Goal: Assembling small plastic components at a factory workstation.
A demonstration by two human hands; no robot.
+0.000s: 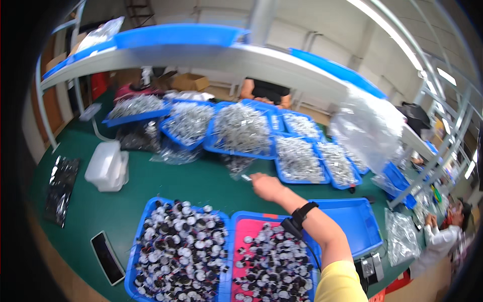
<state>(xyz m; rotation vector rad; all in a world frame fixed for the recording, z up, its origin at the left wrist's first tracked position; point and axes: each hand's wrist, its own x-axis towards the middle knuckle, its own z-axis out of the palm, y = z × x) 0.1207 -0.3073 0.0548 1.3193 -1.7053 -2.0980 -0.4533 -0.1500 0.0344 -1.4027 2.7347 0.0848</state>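
Right hand (pixel 266 187) stretched to the far middle of the green table (pixel 151 181), fingers pinched on a small silvery part (pixel 246 177) just near the far trays of metal parts (pixel 241 128). Early going, judging by the brimming near trays of black-and-white caps (pixel 183 249). Left hand out of view.

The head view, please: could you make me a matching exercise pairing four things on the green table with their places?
Things:
1 phone
2 white plastic box
3 empty blue tray
4 right hand

Places:
A beside the right forearm
B near table edge, lower left
C reaching toward the trays of metal parts
D left of centre, standing alone

Pairs: 1-B, 2-D, 3-A, 4-C
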